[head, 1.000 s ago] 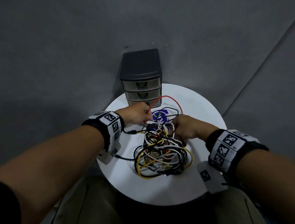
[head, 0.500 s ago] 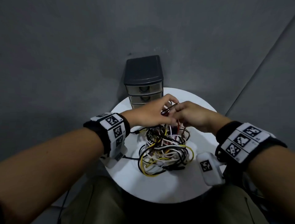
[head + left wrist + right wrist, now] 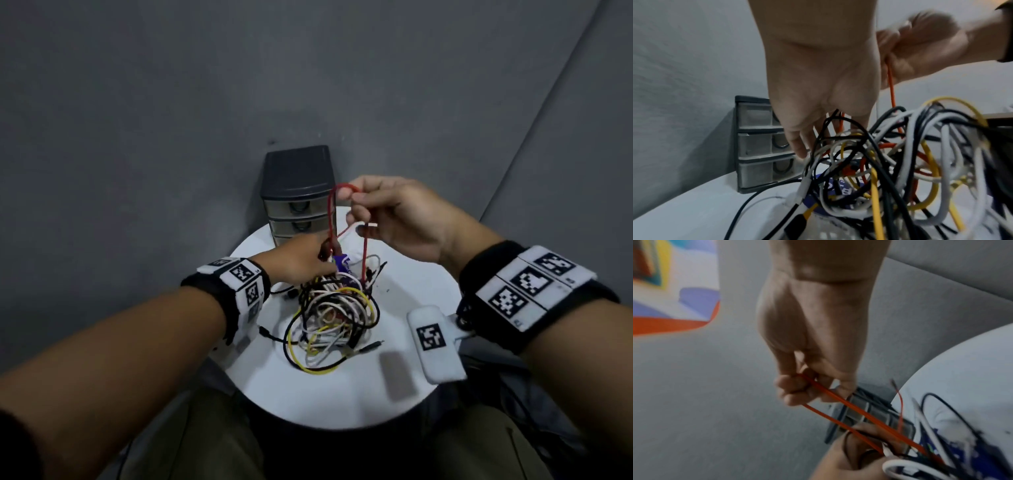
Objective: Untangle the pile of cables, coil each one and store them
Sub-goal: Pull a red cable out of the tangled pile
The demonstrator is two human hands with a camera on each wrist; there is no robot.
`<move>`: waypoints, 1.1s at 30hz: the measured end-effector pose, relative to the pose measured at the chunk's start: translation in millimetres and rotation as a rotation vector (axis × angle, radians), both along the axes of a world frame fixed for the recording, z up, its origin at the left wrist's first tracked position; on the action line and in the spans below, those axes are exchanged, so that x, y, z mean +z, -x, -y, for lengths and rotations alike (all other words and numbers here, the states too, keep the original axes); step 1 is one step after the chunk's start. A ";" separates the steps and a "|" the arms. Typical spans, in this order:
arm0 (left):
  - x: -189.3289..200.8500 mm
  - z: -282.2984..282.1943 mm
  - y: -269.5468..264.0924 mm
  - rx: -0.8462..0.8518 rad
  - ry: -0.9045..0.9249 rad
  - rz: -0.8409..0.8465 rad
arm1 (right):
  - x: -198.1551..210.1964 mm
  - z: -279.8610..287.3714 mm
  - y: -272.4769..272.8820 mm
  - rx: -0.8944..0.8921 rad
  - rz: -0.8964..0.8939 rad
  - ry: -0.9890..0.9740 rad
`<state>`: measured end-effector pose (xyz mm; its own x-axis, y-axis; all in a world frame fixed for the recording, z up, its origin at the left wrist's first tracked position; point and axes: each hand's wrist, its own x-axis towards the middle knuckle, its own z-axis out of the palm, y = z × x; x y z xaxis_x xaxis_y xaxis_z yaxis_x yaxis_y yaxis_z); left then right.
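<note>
Right hand (image 3: 394, 219) pinches red cable (image 3: 331, 219) above pile (image 3: 334, 318); left hand (image 3: 301, 262) seemingly grips tangled strands below.

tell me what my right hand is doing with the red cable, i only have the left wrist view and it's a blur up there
Observer: In the head view the right hand is held above the cable pile, with the red cable looped over its curled fingers as a doubled strand.
Operator: where do the two strands go
Observer: The right wrist view shows both running taut down to the left hand at the pile's far edge. I can't tell whether that hand has a grip on them.
Operator: any loose ends free
Observer: Yes, the head view shows a black plug end lying free on the white table, at the pile's near right side.
</note>
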<state>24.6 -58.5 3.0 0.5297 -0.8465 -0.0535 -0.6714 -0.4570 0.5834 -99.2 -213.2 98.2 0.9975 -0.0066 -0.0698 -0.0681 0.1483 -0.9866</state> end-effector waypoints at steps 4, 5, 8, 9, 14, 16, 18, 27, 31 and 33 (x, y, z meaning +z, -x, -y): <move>4.6 -3.1 -7.5 -0.027 -0.107 0.104 | 24.4 4.4 6.9 -0.019 0.106 -0.316; 6.1 -4.1 -7.5 -0.030 -0.109 0.124 | 28.1 5.2 6.1 -0.028 0.115 -0.318; 6.9 -2.9 -9.7 -0.004 -0.074 0.135 | 33.3 4.0 3.4 -0.034 0.174 -0.166; 8.4 -1.1 -9.1 0.023 -0.027 0.112 | 32.8 2.6 3.9 -0.011 0.198 -0.152; 36.8 10.8 -6.2 0.140 0.269 0.208 | 29.0 -3.9 6.6 0.097 0.232 -0.140; 56.7 10.5 -7.7 0.234 0.304 0.379 | 24.0 -1.6 4.5 0.042 0.179 -0.110; 76.8 7.9 -12.7 0.321 0.431 0.435 | 14.4 3.3 2.8 -0.027 0.105 -0.116; 128.3 7.5 2.2 0.271 0.928 0.339 | -21.9 -5.2 -6.2 -0.195 -0.057 0.434; 99.9 9.3 4.8 0.157 0.703 0.211 | -30.4 9.2 -8.7 -0.321 -0.140 0.643; 83.6 6.3 14.7 0.109 0.548 0.128 | -35.4 22.9 -5.9 -0.371 -0.198 0.708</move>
